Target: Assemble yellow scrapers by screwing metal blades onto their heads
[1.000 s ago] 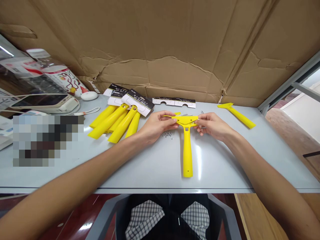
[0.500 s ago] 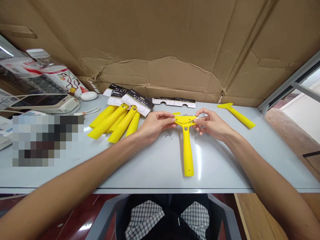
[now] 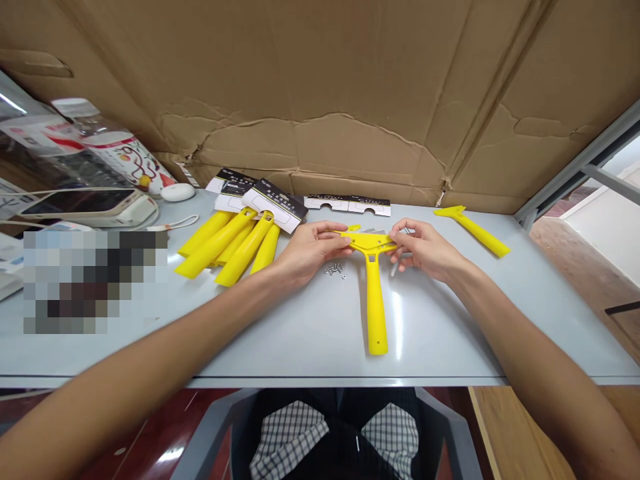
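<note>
A yellow plastic scraper (image 3: 376,300) lies with its head away from me and its handle toward me. My left hand (image 3: 315,250) pinches the left end of its head. With thumb and fingers, my right hand (image 3: 423,250) grips the right end, where a loose-looking yellow head plate (image 3: 367,240) lies against the scraper. A thin pale strip (image 3: 395,268) pokes out under my right fingers; I cannot tell what it is. Small screws (image 3: 335,269) are scattered just below my left hand. Behind the scraper head, more yellow and grey parts are mostly hidden.
Several yellow scrapers with black-and-white cards (image 3: 277,203) are piled at left. Another yellow scraper (image 3: 475,230) lies at right. Folded cards (image 3: 347,204) stand by the cardboard backing (image 3: 320,80). A phone (image 3: 85,205) and a bottle (image 3: 123,150) are at far left.
The yellow head plate has shifted a little left and tilted on the scraper head. My right thumb and fingers have moved slightly; both hands remain at the head.
</note>
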`<state>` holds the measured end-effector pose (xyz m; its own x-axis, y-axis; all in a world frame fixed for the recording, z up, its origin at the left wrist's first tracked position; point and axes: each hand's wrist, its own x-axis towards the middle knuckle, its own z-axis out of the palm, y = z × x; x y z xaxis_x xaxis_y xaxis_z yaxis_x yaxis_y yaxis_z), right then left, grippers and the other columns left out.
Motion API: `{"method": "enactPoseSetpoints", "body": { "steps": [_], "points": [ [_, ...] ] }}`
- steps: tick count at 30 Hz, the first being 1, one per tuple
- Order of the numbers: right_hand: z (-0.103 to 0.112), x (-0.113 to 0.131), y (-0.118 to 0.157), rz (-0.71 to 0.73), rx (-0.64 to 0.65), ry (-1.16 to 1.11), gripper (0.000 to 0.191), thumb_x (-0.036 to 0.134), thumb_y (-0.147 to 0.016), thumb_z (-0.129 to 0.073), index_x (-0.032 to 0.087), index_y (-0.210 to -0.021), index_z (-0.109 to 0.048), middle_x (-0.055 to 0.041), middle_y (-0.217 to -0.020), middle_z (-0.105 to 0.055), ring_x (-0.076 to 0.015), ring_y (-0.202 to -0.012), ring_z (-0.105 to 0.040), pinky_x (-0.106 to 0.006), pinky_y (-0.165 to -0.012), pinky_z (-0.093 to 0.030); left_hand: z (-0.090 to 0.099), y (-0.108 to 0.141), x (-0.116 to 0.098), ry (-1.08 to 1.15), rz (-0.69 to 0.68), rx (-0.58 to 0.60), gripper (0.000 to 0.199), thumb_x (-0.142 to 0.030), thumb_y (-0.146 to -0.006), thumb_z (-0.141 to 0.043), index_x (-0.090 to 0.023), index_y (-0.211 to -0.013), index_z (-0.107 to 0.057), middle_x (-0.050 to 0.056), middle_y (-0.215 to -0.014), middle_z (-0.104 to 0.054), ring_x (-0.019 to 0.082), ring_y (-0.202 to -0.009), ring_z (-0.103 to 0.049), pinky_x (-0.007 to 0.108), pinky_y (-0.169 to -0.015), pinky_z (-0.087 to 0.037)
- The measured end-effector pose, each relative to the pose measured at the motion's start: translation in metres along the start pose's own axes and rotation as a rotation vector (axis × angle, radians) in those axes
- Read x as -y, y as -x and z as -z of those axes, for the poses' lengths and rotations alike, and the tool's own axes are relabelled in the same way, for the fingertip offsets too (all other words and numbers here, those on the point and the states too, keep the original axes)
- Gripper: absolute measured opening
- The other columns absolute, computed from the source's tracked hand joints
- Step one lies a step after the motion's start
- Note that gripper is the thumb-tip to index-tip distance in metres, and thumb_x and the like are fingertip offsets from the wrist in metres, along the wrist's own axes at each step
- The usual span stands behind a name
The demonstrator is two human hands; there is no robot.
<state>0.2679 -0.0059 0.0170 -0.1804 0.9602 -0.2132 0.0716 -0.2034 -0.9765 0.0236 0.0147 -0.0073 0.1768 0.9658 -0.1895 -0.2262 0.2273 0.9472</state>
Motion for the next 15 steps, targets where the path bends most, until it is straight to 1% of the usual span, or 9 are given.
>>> {"method": "enactPoseSetpoints", "body": {
  "steps": [7,11,15],
  "points": [
    [-0.0023,0.0037,0.0025,-0.029,-0.011,0.013,0.011,0.015,-0.098,-0.066,0.021,-0.093,-0.058,-0.0065,-0.081,-0.071,-0.0161,-0.065,-0.068,-0.025,-0.049,-0.056,-0.001,0.0016,-0.0014,-0.003,0.002,-0.004,0.029,-0.005,-0.08,-0.085,-0.011,-0.105,-0.071,0.016,-0.1,-0.084,0.018,-0.074,-0.079,0.033,-0.082,-0.066],
    [-0.0036,0.0056,0.0039,-0.041,-0.011,0.009,0.01,0.012,-0.097,-0.064,0.021,-0.097,-0.059,-0.0064,-0.08,-0.071,-0.0163,-0.065,-0.067,-0.026,-0.05,-0.057,-0.0017,0.0027,-0.0023,-0.009,-0.011,0.003,0.027,-0.006,-0.081,-0.085,-0.013,-0.102,-0.069,0.014,-0.095,-0.083,0.017,-0.072,-0.078,0.033,-0.083,-0.066],
    [-0.0035,0.0054,0.0039,-0.037,-0.007,0.011,0.009,0.012,-0.096,-0.064,0.02,-0.097,-0.06,-0.0068,-0.082,-0.07,-0.0162,-0.067,-0.067,-0.026,-0.051,-0.057,-0.001,0.0027,-0.002,-0.014,-0.031,0.014,0.025,-0.009,-0.081,-0.085,-0.014,-0.099,-0.068,0.013,-0.093,-0.083,0.017,-0.071,-0.078,0.033,-0.081,-0.065]
  ]
}}
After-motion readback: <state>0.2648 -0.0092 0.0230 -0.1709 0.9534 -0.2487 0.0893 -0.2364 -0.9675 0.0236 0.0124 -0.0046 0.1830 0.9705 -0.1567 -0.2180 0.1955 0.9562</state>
